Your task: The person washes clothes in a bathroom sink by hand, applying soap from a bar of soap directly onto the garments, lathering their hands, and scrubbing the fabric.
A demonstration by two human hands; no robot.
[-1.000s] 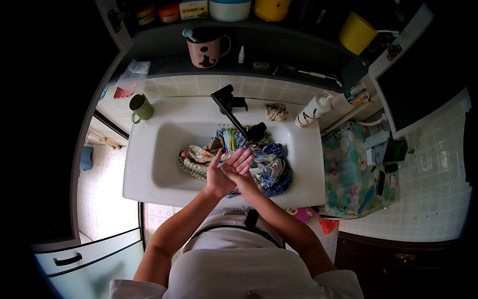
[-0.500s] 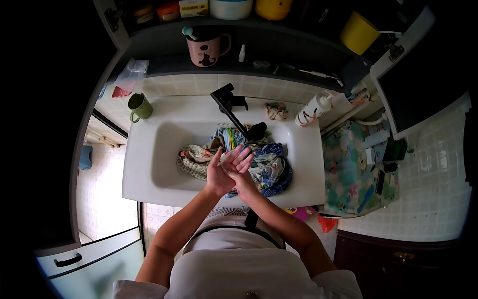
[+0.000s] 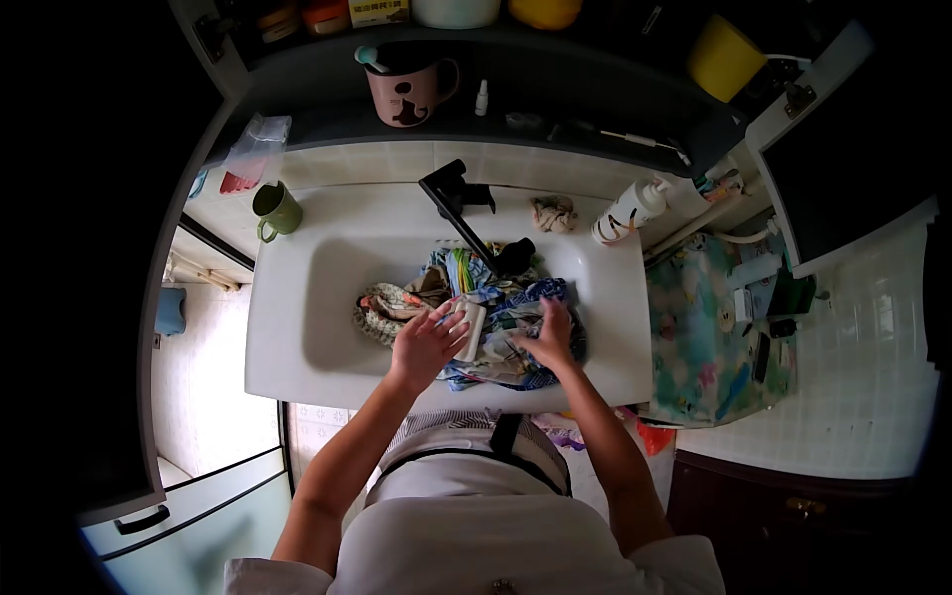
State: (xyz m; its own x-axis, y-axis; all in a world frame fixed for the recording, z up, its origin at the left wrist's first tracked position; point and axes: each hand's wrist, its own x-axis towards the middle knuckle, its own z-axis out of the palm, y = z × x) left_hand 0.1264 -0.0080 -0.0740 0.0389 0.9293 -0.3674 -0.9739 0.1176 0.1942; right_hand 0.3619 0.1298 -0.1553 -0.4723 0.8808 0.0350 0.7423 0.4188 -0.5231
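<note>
A heap of patterned clothes [image 3: 511, 362] lies in the white sink [image 3: 332, 288], under the black faucet [image 3: 464, 226]. Over the left part of the heap is my left hand [image 3: 426, 342], palm up with its fingers spread. My right hand [image 3: 551, 337] is above the blue cloth at the right of the heap, thumb and fingers apart. Neither hand holds anything that I can see. Between the hands is a pale, smooth oblong piece [image 3: 471, 329]; whether it is cloth or a solid thing I cannot tell.
A green mug [image 3: 277, 210] stands on the sink's left rim. Along the back right are a crumpled cloth [image 3: 553, 213] and a white pump bottle [image 3: 632, 211]. Overhead, a dark shelf holds a pink mug [image 3: 405, 94]. Open cabinet doors flank both sides.
My hands were pressed together above the clothes and are now apart, the left moved slightly left and the right moved right. The pale piece between them has come into view.
</note>
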